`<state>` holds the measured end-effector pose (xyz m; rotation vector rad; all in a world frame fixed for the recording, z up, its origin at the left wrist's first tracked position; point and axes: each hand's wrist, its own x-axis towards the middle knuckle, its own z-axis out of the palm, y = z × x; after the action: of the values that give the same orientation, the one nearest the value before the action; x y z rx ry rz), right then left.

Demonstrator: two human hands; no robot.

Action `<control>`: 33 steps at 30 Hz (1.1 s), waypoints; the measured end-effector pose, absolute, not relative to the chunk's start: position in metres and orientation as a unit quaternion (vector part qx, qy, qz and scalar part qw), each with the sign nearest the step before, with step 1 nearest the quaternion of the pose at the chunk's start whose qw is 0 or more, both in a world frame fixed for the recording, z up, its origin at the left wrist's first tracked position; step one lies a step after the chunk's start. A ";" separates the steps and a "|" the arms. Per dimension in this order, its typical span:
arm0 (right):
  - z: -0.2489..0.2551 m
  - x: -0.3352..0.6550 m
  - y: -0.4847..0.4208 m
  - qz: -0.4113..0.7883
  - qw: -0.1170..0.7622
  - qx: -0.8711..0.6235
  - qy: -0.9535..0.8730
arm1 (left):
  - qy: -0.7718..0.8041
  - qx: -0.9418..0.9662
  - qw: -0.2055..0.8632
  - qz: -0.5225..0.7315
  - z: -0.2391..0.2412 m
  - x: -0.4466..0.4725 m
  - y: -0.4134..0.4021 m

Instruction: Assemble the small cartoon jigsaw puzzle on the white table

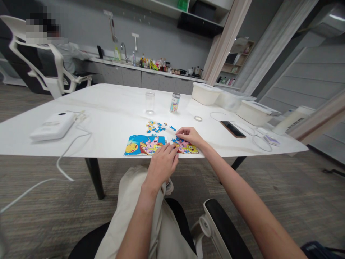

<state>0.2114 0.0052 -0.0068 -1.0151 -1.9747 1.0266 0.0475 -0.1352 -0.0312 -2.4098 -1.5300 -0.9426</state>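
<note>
My landmark is the picture sheet (147, 145), a flat, smooth, brightly printed rectangle of blue, yellow and pink lying just inside the near edge of the desk (107, 108). Right beside it, to its right, is the partly built jigsaw (192, 147), printed with a yellow cartoon character. My left hand (163, 158) lies palm down across the sheet's right end, fingers nearly together and slightly bent, their tips over the jigsaw's left part. My right hand (188, 133), to the right of the sheet, has thumb and fingertips drawn together at the jigsaw's far edge; whether a piece is pinched there, I cannot tell. Small knobbly loose pieces (160, 127), blue and yellow, are scattered just beyond the sheet. Farther beyond it stand a clear, straight-walled jar (150, 103) and a printed cylindrical can (175, 103); a thin pale ring (198, 118) lies beyond and to the right. Glossy white desktop gives me sideways room from the sheet to a rounded white box (54, 126) well to its left, and rightward past the jigsaw to a dark-faced phone (233, 129).
</note>
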 end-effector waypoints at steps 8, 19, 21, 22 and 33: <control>-0.005 0.211 0.005 0.345 0.297 -0.378 -0.806 | -0.509 -0.800 0.063 -0.312 -0.031 0.047 -0.135; -0.011 0.208 0.004 0.273 0.302 -0.386 -0.828 | -0.509 -0.799 0.057 -0.315 -0.032 0.048 -0.135; -0.011 0.208 0.004 0.267 0.303 -0.384 -0.830 | -0.508 -0.800 0.057 -0.315 -0.031 0.048 -0.135; -0.011 0.208 0.004 0.268 0.304 -0.383 -0.830 | -0.507 -0.800 0.057 -0.315 -0.031 0.048 -0.135; -0.012 0.216 0.017 0.378 0.442 -0.357 -0.731 | -0.507 -0.800 0.061 -0.315 -0.032 0.048 -0.135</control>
<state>0.2157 0.0169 -0.0115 -0.8871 -1.8135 0.9375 0.0477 -0.1353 -0.0321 -2.4211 -1.5324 -0.9532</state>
